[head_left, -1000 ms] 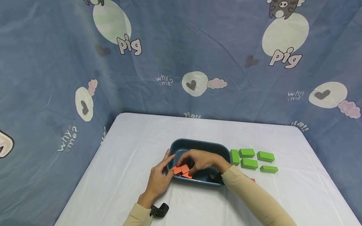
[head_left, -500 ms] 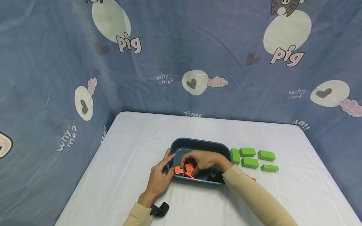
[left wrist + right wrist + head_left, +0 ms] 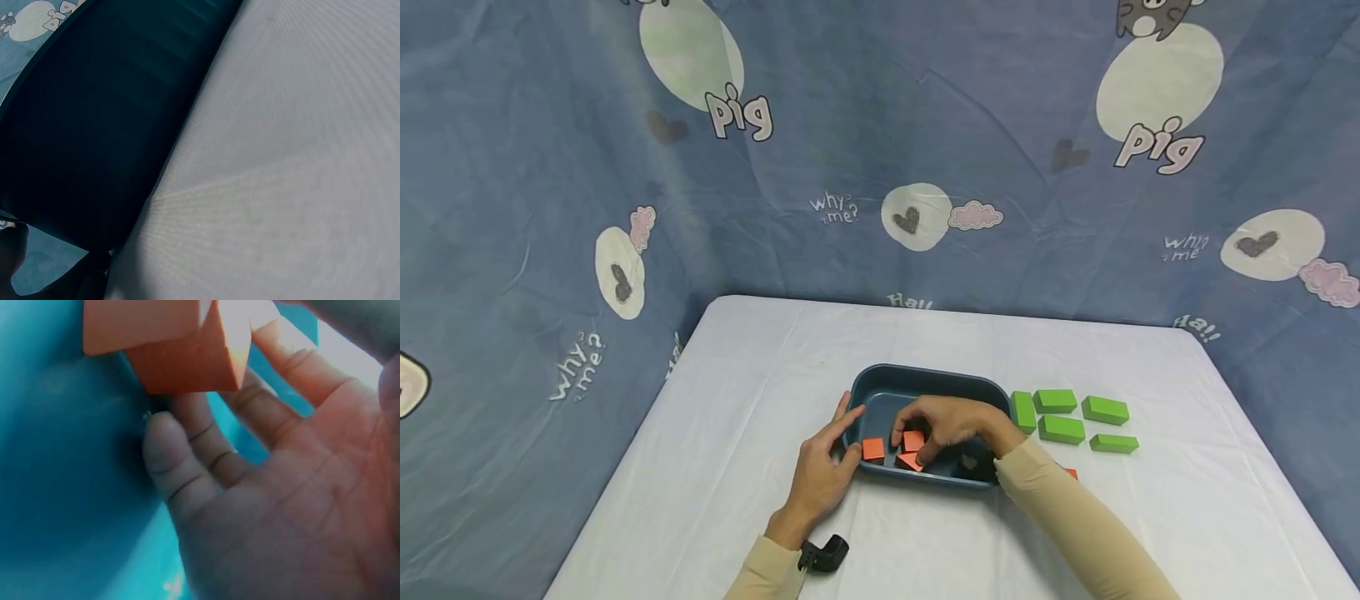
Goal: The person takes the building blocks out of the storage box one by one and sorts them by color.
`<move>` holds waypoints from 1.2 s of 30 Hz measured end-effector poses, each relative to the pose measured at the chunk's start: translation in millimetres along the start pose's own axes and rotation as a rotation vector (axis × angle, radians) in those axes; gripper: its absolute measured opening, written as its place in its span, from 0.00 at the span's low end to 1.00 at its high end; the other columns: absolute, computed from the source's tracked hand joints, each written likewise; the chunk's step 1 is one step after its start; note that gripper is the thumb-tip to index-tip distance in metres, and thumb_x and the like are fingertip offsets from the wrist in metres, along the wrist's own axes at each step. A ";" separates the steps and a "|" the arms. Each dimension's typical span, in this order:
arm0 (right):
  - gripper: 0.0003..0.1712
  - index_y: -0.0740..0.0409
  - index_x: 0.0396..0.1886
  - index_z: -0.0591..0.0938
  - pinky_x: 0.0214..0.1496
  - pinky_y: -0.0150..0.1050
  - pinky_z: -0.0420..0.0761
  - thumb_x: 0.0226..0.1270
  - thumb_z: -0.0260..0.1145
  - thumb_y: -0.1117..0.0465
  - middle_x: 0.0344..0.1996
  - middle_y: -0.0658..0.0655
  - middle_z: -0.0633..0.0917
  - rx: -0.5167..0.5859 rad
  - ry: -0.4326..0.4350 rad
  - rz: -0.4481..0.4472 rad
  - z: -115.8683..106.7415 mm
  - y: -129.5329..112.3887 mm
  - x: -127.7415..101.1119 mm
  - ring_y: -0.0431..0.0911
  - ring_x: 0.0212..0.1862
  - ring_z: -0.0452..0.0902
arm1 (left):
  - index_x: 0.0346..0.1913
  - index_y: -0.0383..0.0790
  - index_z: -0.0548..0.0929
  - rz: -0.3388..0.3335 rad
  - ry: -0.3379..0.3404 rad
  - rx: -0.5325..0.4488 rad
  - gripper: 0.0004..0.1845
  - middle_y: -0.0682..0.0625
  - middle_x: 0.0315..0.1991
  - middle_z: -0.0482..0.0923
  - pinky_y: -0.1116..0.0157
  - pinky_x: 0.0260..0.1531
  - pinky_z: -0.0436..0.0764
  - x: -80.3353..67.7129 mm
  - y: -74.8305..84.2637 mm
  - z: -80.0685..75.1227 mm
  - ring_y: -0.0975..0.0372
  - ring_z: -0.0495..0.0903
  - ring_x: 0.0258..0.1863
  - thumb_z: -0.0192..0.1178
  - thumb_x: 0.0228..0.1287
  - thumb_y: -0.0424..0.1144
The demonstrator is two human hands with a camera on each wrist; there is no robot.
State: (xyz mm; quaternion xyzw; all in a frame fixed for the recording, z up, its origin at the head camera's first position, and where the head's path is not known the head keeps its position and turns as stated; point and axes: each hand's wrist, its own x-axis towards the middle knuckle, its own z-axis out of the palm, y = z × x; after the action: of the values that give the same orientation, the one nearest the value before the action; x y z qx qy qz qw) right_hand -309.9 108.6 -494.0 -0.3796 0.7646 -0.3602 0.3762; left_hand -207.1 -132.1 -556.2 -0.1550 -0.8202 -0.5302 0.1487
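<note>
Right hand [image 3: 951, 423] inside blue plastic bin [image 3: 925, 380], curled fingers gripping orange foam blocks [image 3: 912, 442]. Left hand [image 3: 820, 475] fingers straight against bin's left rim. Matte green blocks [image 3: 1060, 417] just right.

The head view is evenly and softly lit, with faint shadows under the hands and mild bending at the edges. The left wrist view is dim and blurred, the bin [image 3: 94, 125] near black. The right wrist view is close, soft and blown out at far right.
</note>
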 end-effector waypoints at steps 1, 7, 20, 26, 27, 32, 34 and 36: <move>0.24 0.54 0.49 0.86 0.47 0.36 0.80 0.52 0.76 0.75 0.46 0.49 0.85 -0.003 -0.003 0.002 -0.9 0.5 -1.0 0.44 0.43 0.77 | 0.68 0.39 0.79 -0.001 0.001 -0.001 0.31 0.46 0.75 0.64 0.74 0.68 0.62 -0.2 0.0 0.0 0.57 0.67 0.72 0.59 0.59 0.25; 0.37 0.56 0.55 0.85 0.50 0.34 0.76 0.45 0.64 0.86 0.51 0.47 0.84 -0.003 -0.058 0.009 -6.0 3.5 -5.7 0.42 0.48 0.74 | 0.68 0.41 0.79 0.024 0.013 -0.011 0.32 0.44 0.75 0.65 0.74 0.68 0.61 -0.9 -1.0 0.4 0.53 0.67 0.72 0.59 0.58 0.24; 0.30 0.52 0.43 0.85 0.43 0.33 0.77 0.45 0.68 0.86 0.38 0.45 0.82 -0.116 -0.014 0.083 -4.0 1.7 -10.8 0.40 0.38 0.73 | 0.68 0.40 0.79 0.022 0.018 -0.012 0.31 0.45 0.74 0.65 0.76 0.67 0.61 -0.5 2.0 -0.3 0.55 0.67 0.71 0.60 0.58 0.25; 0.25 0.50 0.40 0.85 0.42 0.33 0.76 0.49 0.74 0.81 0.35 0.45 0.81 -0.184 0.014 0.098 -5.8 0.8 -13.1 0.39 0.36 0.73 | 0.67 0.39 0.79 0.013 0.010 -0.012 0.30 0.45 0.74 0.66 0.76 0.67 0.61 0.0 3.4 0.0 0.56 0.67 0.71 0.60 0.58 0.26; 0.24 0.50 0.40 0.85 0.42 0.33 0.77 0.49 0.75 0.80 0.35 0.45 0.82 -0.186 0.019 0.095 -6.4 0.7 -13.8 0.39 0.36 0.74 | 0.67 0.39 0.80 0.011 0.011 -0.009 0.30 0.45 0.74 0.66 0.76 0.67 0.61 -0.4 3.0 -0.1 0.56 0.67 0.71 0.60 0.58 0.26; 0.23 0.49 0.41 0.86 0.45 0.36 0.82 0.52 0.74 0.78 0.37 0.46 0.84 -0.143 0.077 0.055 -14.2 -1.9 -22.7 0.42 0.38 0.79 | 0.67 0.40 0.80 0.014 0.018 -0.003 0.31 0.45 0.74 0.66 0.77 0.67 0.61 -1.0 0.9 -0.7 0.56 0.67 0.71 0.60 0.58 0.26; 0.22 0.49 0.43 0.86 0.46 0.37 0.84 0.54 0.73 0.77 0.38 0.48 0.85 -0.105 0.112 0.035 -18.9 -4.7 -28.6 0.44 0.39 0.81 | 0.67 0.39 0.80 0.016 0.017 -0.005 0.30 0.45 0.74 0.66 0.76 0.67 0.61 -0.4 0.9 -0.7 0.56 0.67 0.71 0.60 0.58 0.26; 0.21 0.52 0.46 0.86 0.47 0.39 0.85 0.55 0.72 0.76 0.40 0.50 0.85 -0.065 0.144 0.000 -23.3 -8.2 -35.5 0.46 0.40 0.83 | 0.67 0.38 0.80 0.016 0.019 -0.008 0.30 0.45 0.74 0.66 0.77 0.67 0.61 -0.6 0.8 -0.3 0.56 0.67 0.71 0.60 0.58 0.25</move>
State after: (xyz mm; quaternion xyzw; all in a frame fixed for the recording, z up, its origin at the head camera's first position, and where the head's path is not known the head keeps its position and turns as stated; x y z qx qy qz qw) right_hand -312.0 141.3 -465.8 -0.3646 0.8010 -0.3617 0.3077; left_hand -206.2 -132.1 -555.7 -0.1568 -0.8155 -0.5336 0.1603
